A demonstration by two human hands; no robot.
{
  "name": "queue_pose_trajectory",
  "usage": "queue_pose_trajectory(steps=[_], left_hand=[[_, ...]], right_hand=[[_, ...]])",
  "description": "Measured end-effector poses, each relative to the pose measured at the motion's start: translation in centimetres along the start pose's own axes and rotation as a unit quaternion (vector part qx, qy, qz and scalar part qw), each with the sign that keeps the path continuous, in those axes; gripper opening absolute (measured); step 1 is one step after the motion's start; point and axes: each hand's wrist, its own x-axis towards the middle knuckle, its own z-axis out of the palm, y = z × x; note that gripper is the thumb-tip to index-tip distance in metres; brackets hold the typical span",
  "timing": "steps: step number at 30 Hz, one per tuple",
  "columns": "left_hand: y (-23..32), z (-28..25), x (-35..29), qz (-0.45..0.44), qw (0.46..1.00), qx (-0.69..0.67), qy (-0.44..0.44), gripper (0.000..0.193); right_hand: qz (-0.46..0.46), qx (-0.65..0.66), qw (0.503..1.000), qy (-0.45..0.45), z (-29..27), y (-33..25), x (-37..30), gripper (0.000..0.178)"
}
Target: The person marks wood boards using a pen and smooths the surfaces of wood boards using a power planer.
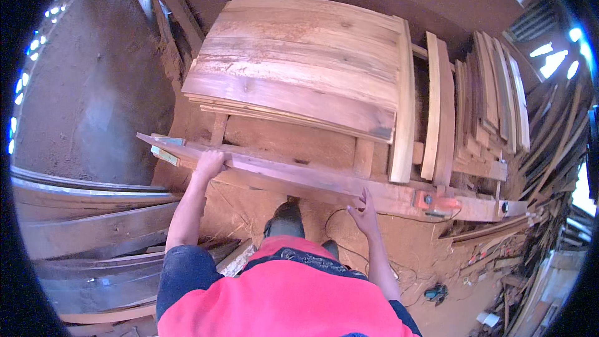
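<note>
A long reddish-brown wooden plank (293, 171) lies across the front of a low timber bench, just ahead of my body. My left hand (211, 163) is closed over the plank toward its left end. Close to the plank's near edge, right of the middle, my right hand (364, 213) has its thumb and fingers apart and holds nothing. Whether its fingertips touch the wood I cannot tell. Farther right, an orange-red tool (435, 202) sits on the bench's front beam; its exact kind is unclear.
Beyond the plank lies a stack of wide boards (293, 62). Narrower boards (486, 93) are stacked at the right. Large planks (93, 224) fill the left side. A cord (349, 251) runs over the dusty floor near my feet, and a dark teal tool (437, 293) lies at lower right.
</note>
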Motion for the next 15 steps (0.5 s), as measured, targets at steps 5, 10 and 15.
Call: queue_pose_trajectory(steps=[5, 10, 15], left_hand=[[1.4, -0.5, 4.9, 0.113, 0.994, -0.004, 0.003, 0.030], [7.4, -1.5, 15.1, 0.228, 0.958, -0.176, 0.009, 0.031], [9.9, 3.6, 24.1, 0.218, 0.949, -0.208, -0.092, 0.034]], right_hand=[[0.088, 0.034, 0.992, 0.087, 0.3, 3.9, 1.8, 0.090], [0.146, -0.050, 0.982, 0.106, -1.6, 6.4, 2.2, 0.098], [0.079, -0.367, 0.915, -0.149, 0.5, 2.3, 4.3, 0.084]])
